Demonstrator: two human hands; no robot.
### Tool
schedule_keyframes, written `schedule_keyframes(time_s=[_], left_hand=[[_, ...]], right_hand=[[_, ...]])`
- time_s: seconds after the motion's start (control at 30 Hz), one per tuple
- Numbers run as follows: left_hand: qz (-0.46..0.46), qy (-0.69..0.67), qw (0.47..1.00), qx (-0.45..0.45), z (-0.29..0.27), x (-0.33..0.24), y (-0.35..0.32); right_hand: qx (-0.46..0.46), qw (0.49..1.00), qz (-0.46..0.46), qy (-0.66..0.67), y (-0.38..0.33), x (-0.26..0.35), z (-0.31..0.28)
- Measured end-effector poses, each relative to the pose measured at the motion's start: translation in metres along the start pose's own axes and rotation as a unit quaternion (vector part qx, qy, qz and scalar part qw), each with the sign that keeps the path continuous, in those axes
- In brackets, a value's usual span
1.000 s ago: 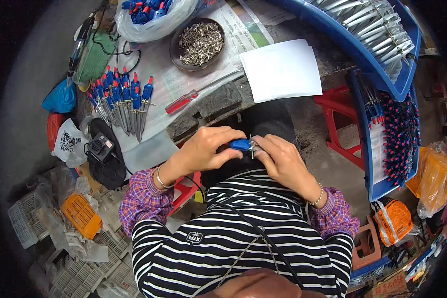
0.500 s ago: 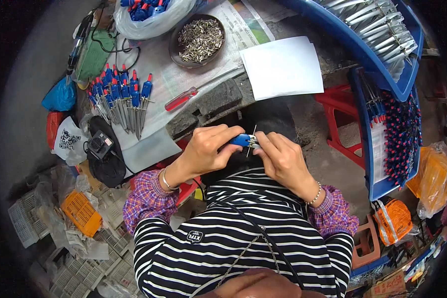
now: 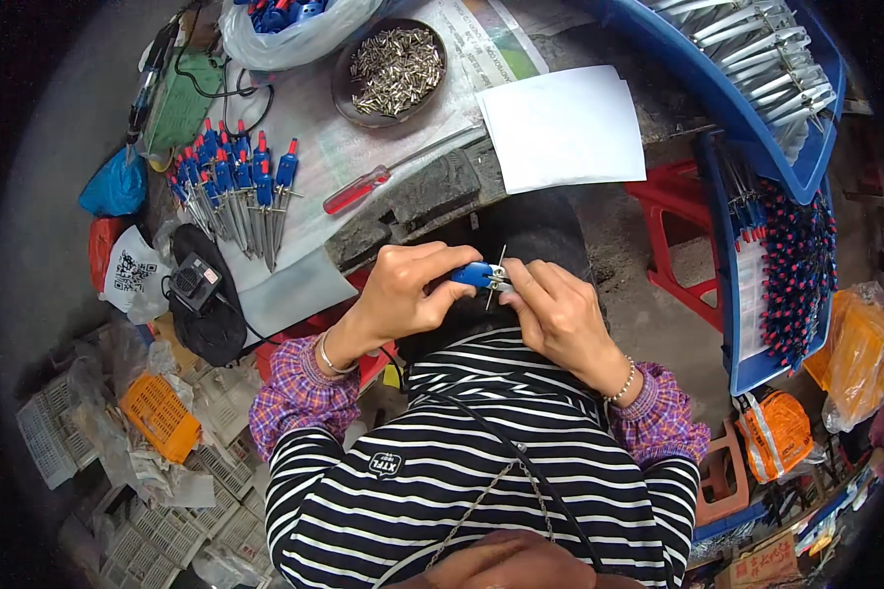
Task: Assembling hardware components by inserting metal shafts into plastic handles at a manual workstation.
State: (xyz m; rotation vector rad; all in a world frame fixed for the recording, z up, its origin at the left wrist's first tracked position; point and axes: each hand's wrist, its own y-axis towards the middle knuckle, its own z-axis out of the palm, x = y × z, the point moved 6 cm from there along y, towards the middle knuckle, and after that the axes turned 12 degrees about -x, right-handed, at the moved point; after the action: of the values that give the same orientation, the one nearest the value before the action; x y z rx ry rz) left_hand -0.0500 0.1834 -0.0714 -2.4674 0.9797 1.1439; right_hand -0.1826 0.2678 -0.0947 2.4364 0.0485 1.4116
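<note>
My left hand (image 3: 411, 287) pinches a blue plastic handle (image 3: 474, 275) between thumb and fingertips, over my lap in front of the table edge. From its right end a silver metal piece (image 3: 498, 276) sticks out, with a thin rod crossing it. My right hand (image 3: 560, 312) closes thumb and fingers on that metal end; whatever lies farther inside its grip is hidden. The blue handle and the metal piece meet between the two hands. Left of them on the table lies a bunch of similar blue-handled pieces (image 3: 236, 177) with red tips and long metal shafts.
A dark bowl (image 3: 338, 96) of small metal pins, a bag (image 3: 300, 51) of blue parts, a red-handled screwdriver (image 3: 356, 190) and white paper (image 3: 562, 133) lie on the table. At right stand a blue tray (image 3: 638, 29) of metal pieces, another blue tray (image 3: 732, 324) and a red stool (image 3: 663, 231).
The hands keep the same grip on the blue handle and metal piece, with barely any movement. The view has shifted slightly.
</note>
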Motion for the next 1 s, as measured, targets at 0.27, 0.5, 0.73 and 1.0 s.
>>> schedule_keyframes(time_s=[0.27,0.5,0.73,1.0], left_hand=[[-0.008,-0.052,0.998,0.043,0.001,0.006,0.000],[0.005,0.022,1.000,-0.010,-0.004,-0.006,-0.001],[-0.026,-0.067,0.996,0.060,-0.003,0.006,0.000],[-0.015,-0.035,0.998,0.045,0.000,0.002,0.001]], right_hand=[[0.008,1.000,0.012,0.016,-0.003,0.000,0.003],[-0.018,1.000,0.005,-0.003,0.001,0.002,-0.001],[0.025,0.998,0.019,0.051,0.000,-0.002,0.001],[0.013,0.999,0.038,0.035,-0.002,-0.002,0.001]])
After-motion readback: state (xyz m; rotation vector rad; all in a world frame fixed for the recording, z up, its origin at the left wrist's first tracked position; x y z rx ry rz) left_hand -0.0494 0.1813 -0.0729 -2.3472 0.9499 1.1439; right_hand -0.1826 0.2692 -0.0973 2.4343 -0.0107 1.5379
